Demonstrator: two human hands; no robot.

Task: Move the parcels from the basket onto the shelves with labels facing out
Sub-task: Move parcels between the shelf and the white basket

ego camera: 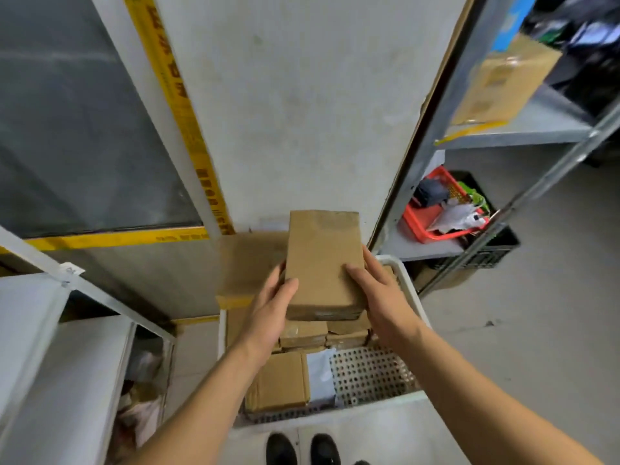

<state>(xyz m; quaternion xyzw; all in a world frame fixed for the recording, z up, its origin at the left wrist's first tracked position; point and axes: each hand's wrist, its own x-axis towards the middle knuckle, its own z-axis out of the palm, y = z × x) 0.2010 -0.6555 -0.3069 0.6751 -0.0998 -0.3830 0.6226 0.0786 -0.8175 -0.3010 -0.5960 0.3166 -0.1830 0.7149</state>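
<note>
Yellow tape (188,105) with unreadable black print frames the wall as your left hand (273,307) and right hand (379,293) grip one plain brown cardboard parcel (323,263) above the white perforated basket (372,374); metal shelves (523,129) stand right.

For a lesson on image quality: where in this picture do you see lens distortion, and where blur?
Head view: wide-angle distortion splays the shelf posts and the yellow tape outward; the upper-right shelf box is smeared by blur; the held parcel and both hands, left and right, are fairly sharp; lighting is flat, with no glare.
</note>
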